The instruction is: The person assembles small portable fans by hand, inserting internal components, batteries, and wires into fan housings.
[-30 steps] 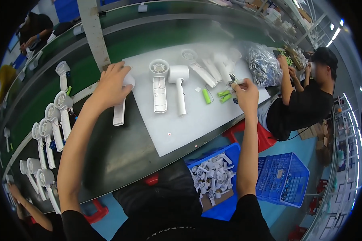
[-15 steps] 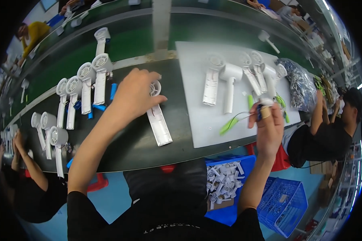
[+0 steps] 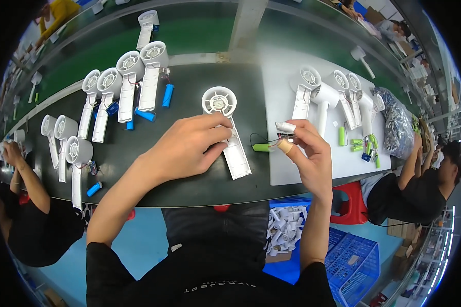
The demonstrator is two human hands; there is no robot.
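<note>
In front of me on the dark bench lies a white handheld fan housing point(image 3: 237, 159), its round head away from me and its hollow handle toward me. My left hand point(image 3: 189, 140) is closed at the upper handle, with curled fingertips and thumb against it; whether they also pinch a wire is hidden. My right hand point(image 3: 312, 161) pinches a small circuit board point(image 3: 285, 136) between thumb and forefinger, both wrapped at the tips. Thin wires link that board to a green battery cell point(image 3: 261, 147), just left of the right hand at the white sheet's edge.
Several white fans with blue cells point(image 3: 168, 95) lie to the left. On the white foam sheet point(image 3: 292, 176) are more fans point(image 3: 323, 105), green cells point(image 3: 341, 136) and a bag of parts point(image 3: 397, 123). Blue crates point(image 3: 353, 261) stand below at right. Co-workers sit on both sides.
My left hand has moved from the fan's head down to its handle, uncovering the head. My right hand has brought the circuit board and green cell leftward, closer to the fan.
</note>
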